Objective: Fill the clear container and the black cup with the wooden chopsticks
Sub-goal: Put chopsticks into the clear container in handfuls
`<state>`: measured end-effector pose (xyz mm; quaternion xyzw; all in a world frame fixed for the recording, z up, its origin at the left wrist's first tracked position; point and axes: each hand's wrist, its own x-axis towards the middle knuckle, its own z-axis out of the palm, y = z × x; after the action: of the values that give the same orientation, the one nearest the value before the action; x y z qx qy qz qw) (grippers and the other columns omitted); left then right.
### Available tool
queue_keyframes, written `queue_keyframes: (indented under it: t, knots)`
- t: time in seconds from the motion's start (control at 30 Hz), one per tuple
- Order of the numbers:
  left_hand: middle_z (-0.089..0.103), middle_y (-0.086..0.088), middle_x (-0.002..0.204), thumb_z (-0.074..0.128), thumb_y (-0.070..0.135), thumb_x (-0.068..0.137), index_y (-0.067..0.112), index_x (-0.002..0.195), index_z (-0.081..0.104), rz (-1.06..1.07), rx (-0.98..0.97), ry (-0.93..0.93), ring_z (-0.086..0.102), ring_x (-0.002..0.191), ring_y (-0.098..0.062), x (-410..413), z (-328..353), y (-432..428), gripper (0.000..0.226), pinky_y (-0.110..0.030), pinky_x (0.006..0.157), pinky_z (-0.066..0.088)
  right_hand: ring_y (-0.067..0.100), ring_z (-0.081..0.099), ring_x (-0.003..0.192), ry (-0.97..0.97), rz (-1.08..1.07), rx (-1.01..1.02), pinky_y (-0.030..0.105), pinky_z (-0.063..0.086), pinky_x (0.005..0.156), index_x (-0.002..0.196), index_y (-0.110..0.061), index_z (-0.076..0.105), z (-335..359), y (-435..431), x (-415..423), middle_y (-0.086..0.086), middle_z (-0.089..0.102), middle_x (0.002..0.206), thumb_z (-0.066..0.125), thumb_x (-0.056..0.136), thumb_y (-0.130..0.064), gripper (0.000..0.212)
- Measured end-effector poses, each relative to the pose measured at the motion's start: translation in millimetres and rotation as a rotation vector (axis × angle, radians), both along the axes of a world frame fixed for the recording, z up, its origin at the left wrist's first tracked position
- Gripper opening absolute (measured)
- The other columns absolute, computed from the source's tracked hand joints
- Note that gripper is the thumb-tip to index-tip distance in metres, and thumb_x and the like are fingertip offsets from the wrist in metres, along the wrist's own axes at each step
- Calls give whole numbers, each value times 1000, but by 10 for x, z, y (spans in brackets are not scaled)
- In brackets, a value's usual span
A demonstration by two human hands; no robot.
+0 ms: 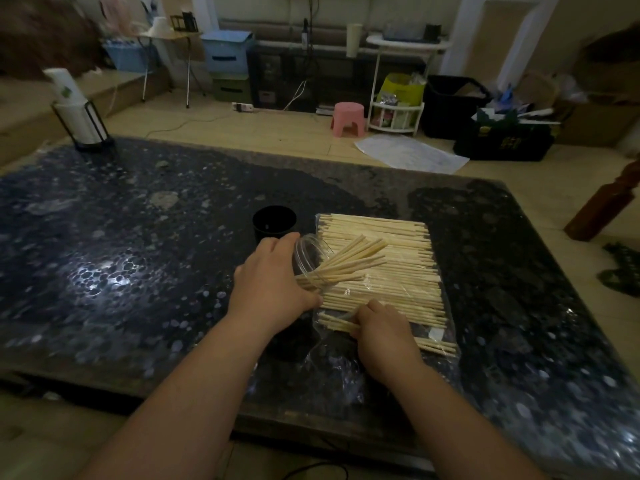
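A dark desk [138, 237], speckled with pale flecks, is seen. Pale wooden chopsticks [381, 271], a black cup [273, 223] and a pink stool [348, 119], upper centre, are shown.

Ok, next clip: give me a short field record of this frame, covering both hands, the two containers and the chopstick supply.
left hand: grips the clear container, tilted, mouth toward the pile
clear container: partly filled, a bundle of chopsticks sticks out
black cup: upright on the table behind the left hand, no chopsticks showing
right hand: grips loose chopsticks at the pile's near edge
pile: many chopsticks lying flat on clear plastic wrap
progress: container started, cup not yet
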<state>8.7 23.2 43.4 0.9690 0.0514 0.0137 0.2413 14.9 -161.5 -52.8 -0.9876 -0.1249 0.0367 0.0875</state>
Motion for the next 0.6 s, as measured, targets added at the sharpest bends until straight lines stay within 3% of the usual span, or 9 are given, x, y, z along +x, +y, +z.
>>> queue_keyframes:
  t: [0.17, 0.6]
  knots:
    - [37, 1, 149, 86, 49, 68, 31, 155, 26, 2, 6, -10, 40, 136, -23, 4, -10, 9, 107, -46, 112, 37, 26, 51, 111, 33, 18, 11, 38, 39, 90, 116, -24, 57, 39, 10, 8, 1, 59, 120, 54, 95, -21, 22]
    - [37, 2, 148, 85, 48, 69, 31, 154, 28, -14, 3, -3, 41, 135, -23, -38, 13, -31, 104, -43, 111, 35, 31, 53, 111, 45, 14, -190, 39, 41, 91, 124, -13, 51, 164, 35, -127, 11, 55, 124, 47, 97, -23, 28]
